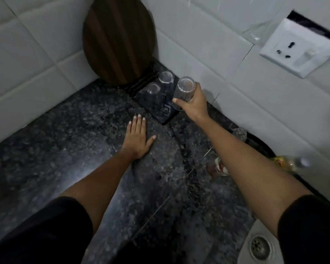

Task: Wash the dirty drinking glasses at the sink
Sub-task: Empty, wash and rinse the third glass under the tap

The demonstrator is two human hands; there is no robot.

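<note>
Held glass: clear ribbed drinking glass (183, 93), tilted with its base toward the camera, mouth down, over the near right part of the tray; looks empty.
Tray: flat black rectangular drying tray (165, 116) on the counter, in the corner by the wall.
Glasses on tray: two small clear glasses, the near one (153, 88) and the far one (166, 77), standing side by side at the tray's far end, apparently upside down; nothing visible inside.
Right hand: right hand (195, 101) gripping the ribbed glass, thumb across its near side, fingers wrapped behind it.
Left hand: left hand (138, 137) flat on the counter, fingers straight and together, thumb spread, holding nothing; just short of the tray.
Counter: dark speckled granite counter (65, 140).
Board: round dark brown wooden board (118, 39) leaning upright in the tiled corner behind the tray.
Sink: pale sink (245, 250) at lower right, metal drain (259, 246) visible.
Wall: white socket plate (297, 48) on white tiles.
Under right forearm: blurred items on the counter; cannot tell what.
</note>
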